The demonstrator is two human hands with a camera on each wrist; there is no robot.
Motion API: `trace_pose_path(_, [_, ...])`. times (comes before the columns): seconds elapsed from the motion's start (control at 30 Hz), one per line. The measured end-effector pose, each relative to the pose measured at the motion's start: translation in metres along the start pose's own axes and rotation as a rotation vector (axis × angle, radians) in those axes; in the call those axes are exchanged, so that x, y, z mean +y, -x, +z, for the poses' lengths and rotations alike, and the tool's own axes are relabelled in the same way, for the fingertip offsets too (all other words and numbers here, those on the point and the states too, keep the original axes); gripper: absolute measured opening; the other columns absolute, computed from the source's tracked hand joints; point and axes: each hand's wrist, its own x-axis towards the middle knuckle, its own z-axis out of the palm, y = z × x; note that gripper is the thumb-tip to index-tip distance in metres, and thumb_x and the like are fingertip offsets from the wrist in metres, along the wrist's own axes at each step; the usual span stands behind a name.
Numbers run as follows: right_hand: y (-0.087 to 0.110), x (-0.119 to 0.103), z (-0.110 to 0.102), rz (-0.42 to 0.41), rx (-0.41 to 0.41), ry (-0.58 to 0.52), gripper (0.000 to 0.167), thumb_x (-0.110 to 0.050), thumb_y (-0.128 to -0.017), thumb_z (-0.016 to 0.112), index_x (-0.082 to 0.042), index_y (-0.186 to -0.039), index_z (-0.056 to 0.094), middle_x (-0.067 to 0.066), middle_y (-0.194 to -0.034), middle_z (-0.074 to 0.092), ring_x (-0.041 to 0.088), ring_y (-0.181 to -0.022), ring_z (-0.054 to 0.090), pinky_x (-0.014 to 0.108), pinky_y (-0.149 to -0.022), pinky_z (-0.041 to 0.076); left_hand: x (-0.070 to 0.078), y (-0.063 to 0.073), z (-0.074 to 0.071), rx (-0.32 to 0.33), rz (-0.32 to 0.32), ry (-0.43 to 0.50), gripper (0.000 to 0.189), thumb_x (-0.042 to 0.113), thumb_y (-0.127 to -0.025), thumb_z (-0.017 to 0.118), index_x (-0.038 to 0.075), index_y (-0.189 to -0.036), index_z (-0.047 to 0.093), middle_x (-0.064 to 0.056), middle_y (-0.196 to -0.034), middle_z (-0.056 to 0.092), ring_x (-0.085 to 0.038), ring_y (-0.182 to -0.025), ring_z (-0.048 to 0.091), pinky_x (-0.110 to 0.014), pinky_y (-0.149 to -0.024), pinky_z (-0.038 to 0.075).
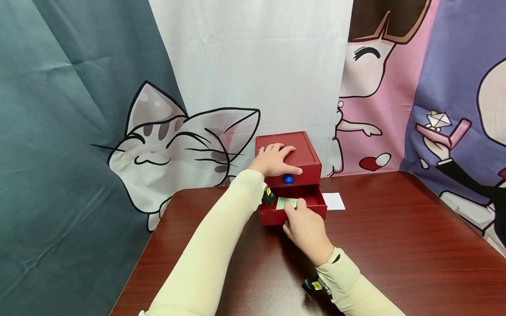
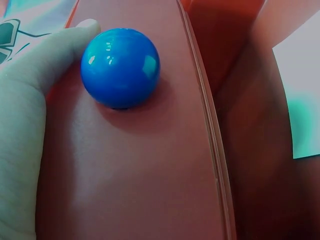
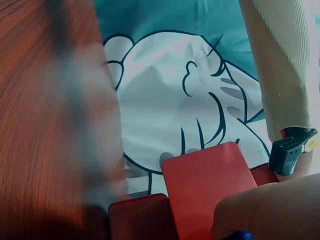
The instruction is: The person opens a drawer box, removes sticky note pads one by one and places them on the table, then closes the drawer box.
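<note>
A red box (image 1: pixel 308 173) with drawers stands at the back of the table. My left hand (image 1: pixel 272 160) lies spread over its top, with the thumb beside the upper drawer's blue round knob (image 2: pixel 121 67). The lower drawer (image 1: pixel 270 217) is pulled out and holds a pale green paper (image 1: pixel 281 202). At this drawer's front my right hand (image 1: pixel 306 228) grips a blue knob (image 3: pixel 243 235), mostly hidden under the fingers. In the right wrist view the thumb side of the right hand overlaps the red drawer front (image 3: pixel 205 180).
A white card (image 1: pixel 334 201) lies on the brown wooden table (image 1: pixel 395 228), right of the box. Behind the box hangs a cartoon-printed cloth (image 1: pixel 257 57). Both wrists carry small black devices.
</note>
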Motion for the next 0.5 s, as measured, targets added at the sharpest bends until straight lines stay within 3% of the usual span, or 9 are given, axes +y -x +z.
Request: trace_pose_path(0.5, [-0.001,0.0019,-0.0097,0.005,-0.079,-0.024,0.034,-0.02,-0.076,0.085,-0.009,-0.088,0.056,0.014,-0.079,0.052,0.025,-0.043,0.054,0.037,-0.037,0.045,-0.0007,-0.0012,0.0024,0.014,0.001,-0.01,0.088,0.076,-0.085,0.055,0.034,-0.159,0.031,-0.005,-0.163,0.028,-0.026,-0.15,0.022,-0.057,-0.123,0.011])
